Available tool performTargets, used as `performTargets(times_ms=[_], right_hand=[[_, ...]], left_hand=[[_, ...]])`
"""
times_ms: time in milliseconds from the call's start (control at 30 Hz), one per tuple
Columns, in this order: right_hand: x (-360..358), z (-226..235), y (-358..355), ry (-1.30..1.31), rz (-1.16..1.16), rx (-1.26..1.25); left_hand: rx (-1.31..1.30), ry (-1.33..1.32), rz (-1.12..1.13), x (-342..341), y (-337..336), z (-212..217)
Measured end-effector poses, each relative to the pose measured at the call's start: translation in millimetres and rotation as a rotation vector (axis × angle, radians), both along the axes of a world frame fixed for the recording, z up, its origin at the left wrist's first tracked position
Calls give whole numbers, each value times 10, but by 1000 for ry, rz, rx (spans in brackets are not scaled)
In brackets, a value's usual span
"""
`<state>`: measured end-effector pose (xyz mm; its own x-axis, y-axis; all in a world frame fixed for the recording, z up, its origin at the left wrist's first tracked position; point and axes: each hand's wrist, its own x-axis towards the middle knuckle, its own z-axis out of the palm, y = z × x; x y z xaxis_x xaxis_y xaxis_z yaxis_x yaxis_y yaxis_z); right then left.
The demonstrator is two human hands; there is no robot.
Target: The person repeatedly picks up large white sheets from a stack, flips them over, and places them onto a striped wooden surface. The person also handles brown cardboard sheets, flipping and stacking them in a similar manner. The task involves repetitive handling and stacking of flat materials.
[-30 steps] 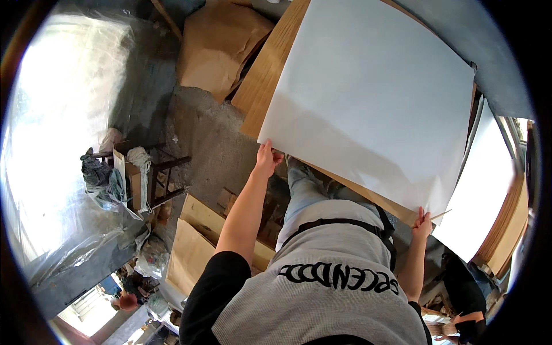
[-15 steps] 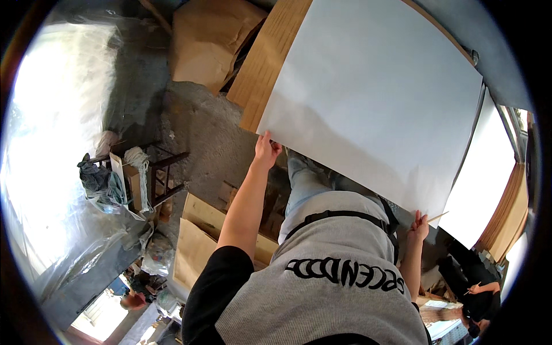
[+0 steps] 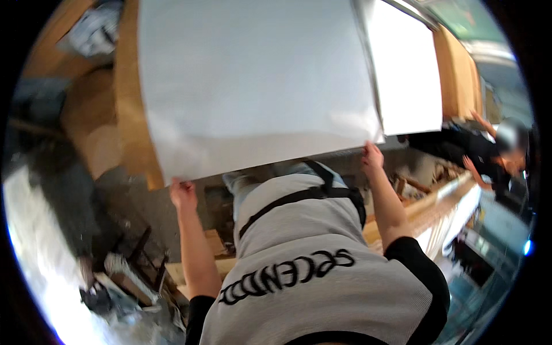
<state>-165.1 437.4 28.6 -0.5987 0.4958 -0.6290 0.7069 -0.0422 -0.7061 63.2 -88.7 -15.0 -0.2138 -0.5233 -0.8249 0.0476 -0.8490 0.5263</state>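
A large white sheet [image 3: 253, 80] fills the far middle of the view, spread over a wood-grain board [image 3: 130, 98] whose left margin shows as a bare strip down the sheet's left side. The left hand [image 3: 184, 194] is at the sheet's near left corner, its fingers closed and seemingly pinching the edge there. The right hand [image 3: 372, 155] is at the near right corner, fingers likewise closed on the edge as far as the blur allows; whether they hold anything more, I cannot tell.

To the right, a second white sheet [image 3: 405, 69] lies just beside the first, a narrow dark gap between them, with brown wood panels [image 3: 457, 75] beyond its right side. A co-worker in dark clothing [image 3: 460, 148] is farther right, reaching toward that side.

As for progress, the sheet looks mostly laid out: its broad middle appears flat, and it covers most of the board that shows. The near edge seems unfinished, since both corners are in the fingers and the right one looks slightly raised and creased. What appears left is settling that edge and letting go. Whether the sheet is squared to the board cannot be judged, because its far edge runs out of view.
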Motion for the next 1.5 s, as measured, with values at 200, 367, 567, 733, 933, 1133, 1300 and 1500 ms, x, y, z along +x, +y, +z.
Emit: performTargets(times_ms=[200,367,567,733,933,1133,1300,1500], right_hand=[[215,157,-149,-69,-39,353],[349,191,-358,-100,289,422],[252,-83,-169,-93,-52,98],[187,-58,-164,-142,-173,143],[167,-182,-119,-116,-307,-9],[94,-136,-157,-129,-376,-107],[116,-110,-153,-109,-339,-109],[142,-141,-154,-79,-344,-59]], left_hand=[[-69,-47,-37,79,-20,-25],[-69,-45,-42,70,-43,-73],[-48,-134,-37,29,-82,-59],[-24,-125,-65,90,-140,-133],[-2,-135,-71,102,-163,-120],[-7,-56,-149,156,-179,-109],[-9,-89,-96,121,-152,-85],[7,-82,-74,172,-205,-201]])
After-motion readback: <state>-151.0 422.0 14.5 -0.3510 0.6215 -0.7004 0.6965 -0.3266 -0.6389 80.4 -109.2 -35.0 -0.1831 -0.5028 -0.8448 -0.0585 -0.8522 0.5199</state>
